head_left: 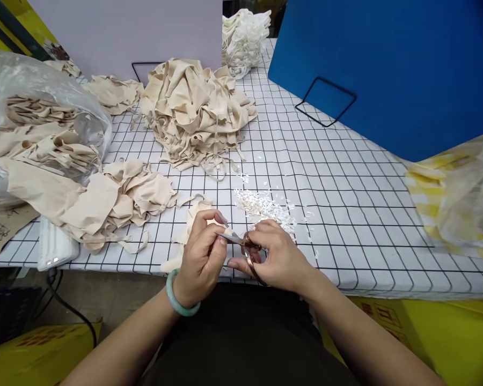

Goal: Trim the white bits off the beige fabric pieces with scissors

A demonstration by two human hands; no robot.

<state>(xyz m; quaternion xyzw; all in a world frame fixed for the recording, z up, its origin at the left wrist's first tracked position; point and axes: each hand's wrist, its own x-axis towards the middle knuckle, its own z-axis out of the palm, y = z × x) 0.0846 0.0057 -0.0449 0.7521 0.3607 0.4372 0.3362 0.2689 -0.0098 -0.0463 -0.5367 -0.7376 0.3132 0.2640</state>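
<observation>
Scissors (pixel 241 244) sat between both hands at the table's (pixel 346 203) near edge, about six o'clock in the view. From nine o'clock, a clear bag (pixel 32 123) of beige pieces lay on the checked cloth, with a loose beige heap (pixel 121 203) spilling at its four o'clock. The left hand (pixel 201 254), a green bangle (pixel 179 300) on its wrist, pinched a small beige piece (pixel 195 214) between thumb and fingers, closed on it. At its three o'clock, touching it, the right hand (pixel 276 254) gripped the scissors, fingers through the handles, blades pointing to ten o'clock at the piece. White snippets (pixel 265 206) lay scattered at the hands' twelve o'clock. A bigger beige pile (pixel 197 110) rose farther back, and a blue board (pixel 386 69) stood at two o'clock.
</observation>
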